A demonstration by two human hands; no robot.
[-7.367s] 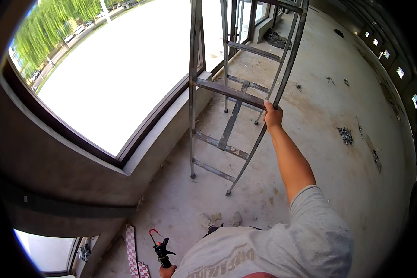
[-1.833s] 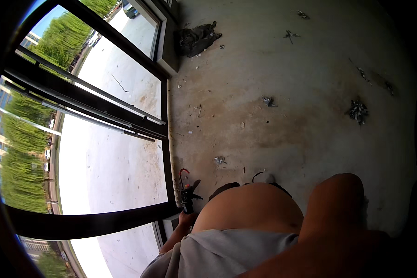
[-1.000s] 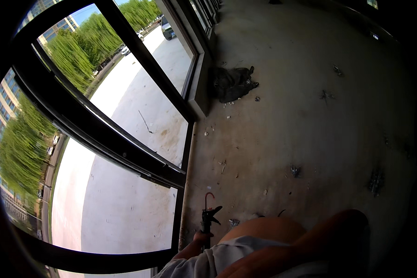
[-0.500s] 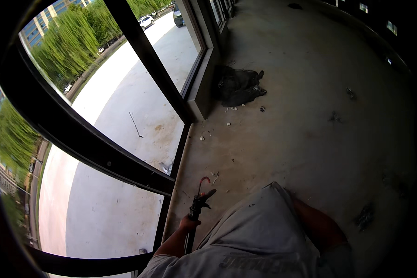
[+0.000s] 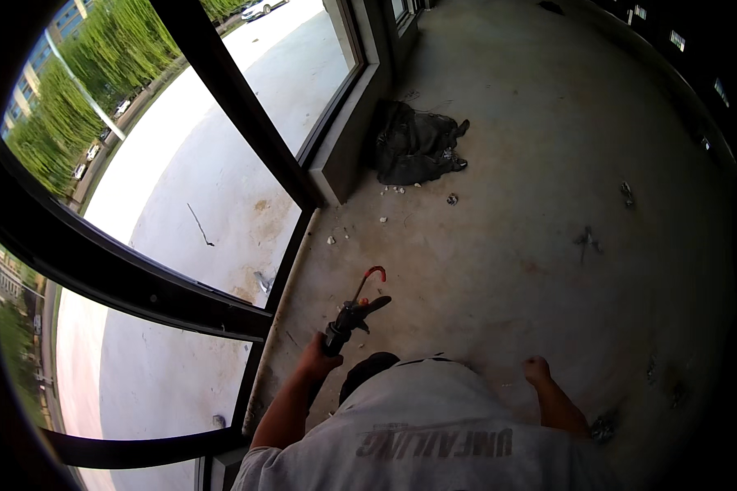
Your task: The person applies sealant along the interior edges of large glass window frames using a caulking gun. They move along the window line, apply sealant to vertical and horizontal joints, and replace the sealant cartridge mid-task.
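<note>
Left forearm [image 5: 285, 413] angled forward and rightward; left hand [image 5: 319, 358] wrapped in a grip ahead of torso [image 5: 434, 401]. Right forearm [image 5: 563, 412] angled forward and inward; right hand [image 5: 536, 371] curled fist-like, well apart from left.

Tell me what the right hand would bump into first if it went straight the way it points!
Maybe the crumpled black heap: the right hand points forward and left, across the concrete floor toward it. Depth is unclear, though, so it could pass above.

Your black caulking gun [image 5: 345, 331], red-hooked rod [image 5: 374, 271] foremost, sits gripped in your left hand [image 5: 318, 358], tilted rightward above the floor [image 5: 467, 270].
</note>
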